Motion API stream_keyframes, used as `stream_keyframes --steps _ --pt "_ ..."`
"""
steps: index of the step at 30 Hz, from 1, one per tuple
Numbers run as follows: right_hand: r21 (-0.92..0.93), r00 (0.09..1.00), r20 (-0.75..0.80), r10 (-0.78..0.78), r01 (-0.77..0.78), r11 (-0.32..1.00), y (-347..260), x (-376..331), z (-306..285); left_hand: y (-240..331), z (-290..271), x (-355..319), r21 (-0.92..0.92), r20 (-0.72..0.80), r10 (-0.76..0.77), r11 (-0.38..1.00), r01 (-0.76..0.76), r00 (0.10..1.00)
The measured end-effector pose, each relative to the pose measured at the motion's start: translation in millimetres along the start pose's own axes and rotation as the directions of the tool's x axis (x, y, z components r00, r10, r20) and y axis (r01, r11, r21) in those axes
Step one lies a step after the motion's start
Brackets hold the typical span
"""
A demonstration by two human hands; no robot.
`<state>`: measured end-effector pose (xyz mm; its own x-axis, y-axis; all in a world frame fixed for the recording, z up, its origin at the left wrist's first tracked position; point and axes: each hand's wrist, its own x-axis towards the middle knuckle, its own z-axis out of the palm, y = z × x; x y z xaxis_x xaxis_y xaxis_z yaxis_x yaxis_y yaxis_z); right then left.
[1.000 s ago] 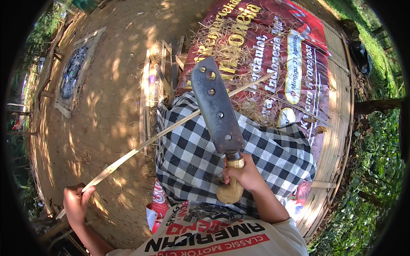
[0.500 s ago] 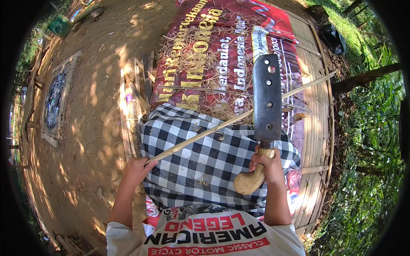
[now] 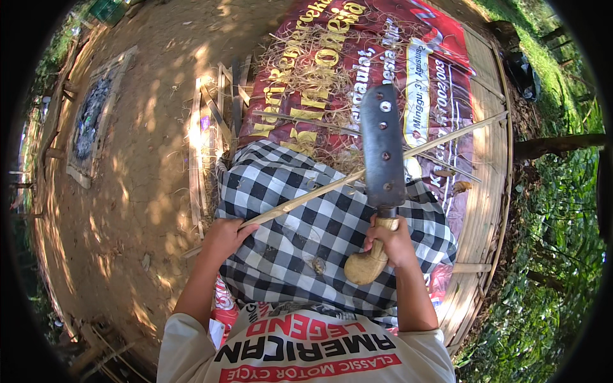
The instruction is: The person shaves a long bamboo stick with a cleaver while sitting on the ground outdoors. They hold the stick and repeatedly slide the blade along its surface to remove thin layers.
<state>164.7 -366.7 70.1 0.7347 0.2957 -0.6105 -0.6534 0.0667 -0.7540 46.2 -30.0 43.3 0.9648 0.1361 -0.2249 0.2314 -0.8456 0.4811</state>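
My left hand (image 3: 228, 237) is closed round a long, thin bamboo strip (image 3: 290, 204), near its lower left end. From there the strip slants up and right, over my lap and past the mat's far edge area. In my right hand (image 3: 391, 241) is a big machete (image 3: 385, 143), gripped by its curved wooden handle. Its broad dark blade has several holes and points away from me, tilted slightly left. The blade lies across my view of the strip, hiding part of it; whether the two touch I cannot tell. A black-and-white checked cloth (image 3: 281, 246) covers my lap.
Thin shavings (image 3: 313, 70) litter a red printed banner (image 3: 357, 25) spread over a slatted bamboo platform (image 3: 476, 210). More thin strips (image 3: 306, 121) lie on it. Wooden pieces (image 3: 196, 153) stand at the left edge. Bare earth (image 3: 150, 191) lies left, leafy plants (image 3: 555, 255) right.
The view has shifted, so the banner sits farther right. The machete has moved left and tilts slightly leftward. More of the strip's near end now shows behind my left hand.
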Motion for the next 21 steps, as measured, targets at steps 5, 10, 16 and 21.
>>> stream_keyframes --steps 5,10,16,21 --pt "-0.218 0.985 0.167 0.051 -0.014 0.976 -10 5 -18 -11 7 -3 0.013 -0.007 -0.027 1.0 0.027 1.0" --pt "-0.005 1.0 0.015 -0.01 0.01 1.0 -11 6 -1 -1 10 -4 0.03 -0.045 -0.052 0.998 0.054 0.998" --pt "-0.244 0.979 0.183 0.091 -0.044 0.969 -12 2 -6 -6 10 -9 0.012 -0.056 -0.039 0.999 0.04 0.998" --pt "-0.043 0.999 0.05 -0.014 0.017 0.999 -9 3 7 -1 15 -7 -0.009 -0.065 -0.074 0.997 0.074 0.995"
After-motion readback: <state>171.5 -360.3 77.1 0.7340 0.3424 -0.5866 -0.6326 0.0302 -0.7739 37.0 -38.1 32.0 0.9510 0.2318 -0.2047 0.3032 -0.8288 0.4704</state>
